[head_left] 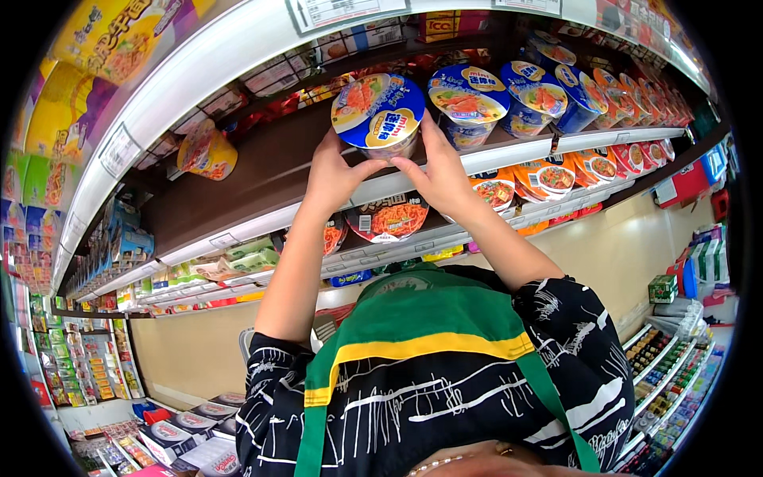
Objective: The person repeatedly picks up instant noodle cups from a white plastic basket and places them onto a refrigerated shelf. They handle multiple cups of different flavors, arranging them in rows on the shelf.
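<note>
Between my two hands is a cup of instant noodles [378, 111] with a blue, white and yellow lid, at the front of a brown shelf [262, 171]. My left hand [335, 171] wraps round its left side, thumb toward the front. On the other side my right hand [435, 163] closes round it, and the two thumbs nearly meet at its near edge. Just right of it stands a matching blue noodle cup [470, 103], with another blue cup [534, 97] beyond. Whether the held cup rests on the shelf or is slightly raised, I cannot tell.
A lone yellow noodle cup [208, 151] stands at the shelf's left. Orange cups [624, 99] continue the row rightward. Below, a lower shelf holds red and black noodle bowls [387, 218] and orange bowls [554, 173]. A white shelf edge [179, 87] curves overhead, near yellow packets [119, 44].
</note>
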Tool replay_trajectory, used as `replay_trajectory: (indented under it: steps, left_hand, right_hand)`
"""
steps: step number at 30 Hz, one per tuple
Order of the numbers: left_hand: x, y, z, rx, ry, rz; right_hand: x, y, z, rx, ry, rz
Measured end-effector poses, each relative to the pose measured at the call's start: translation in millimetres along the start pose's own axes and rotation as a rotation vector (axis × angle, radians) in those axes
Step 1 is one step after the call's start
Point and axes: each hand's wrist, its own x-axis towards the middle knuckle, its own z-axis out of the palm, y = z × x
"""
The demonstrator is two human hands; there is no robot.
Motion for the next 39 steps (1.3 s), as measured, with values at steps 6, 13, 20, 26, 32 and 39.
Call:
replay_trajectory:
  steps: [6,13,20,26,32,39]
  left_hand:
    - [8,-13,5,-0.068,-0.062,-0.058]
    - [9,-5,7,-0.038,-0.082,-0.056]
    - [7,-8,9,-0.079,-0.083,-0.056]
    - [7,-9,10,-0.037,-0.097,-0.064]
    - [-4,3,4,0.113,-0.035,0.022]
    - [-108,19,-21,0.023,0.305,-0.005]
  right_hand:
    - [3,11,1,-0.098,-0.060,0.051]
    - [1,11,-4,-0.147,-0.038,0.031]
    - [0,8,-6,-0.162,-0.066,0.047]
    - [-2,10,-8,-0.167,-0.061,0.039]
    - [-16,-3,-20,-0.266,-0.072,0.011]
    - [-54,-29,-52,-0.333,-0.194,-0.109]
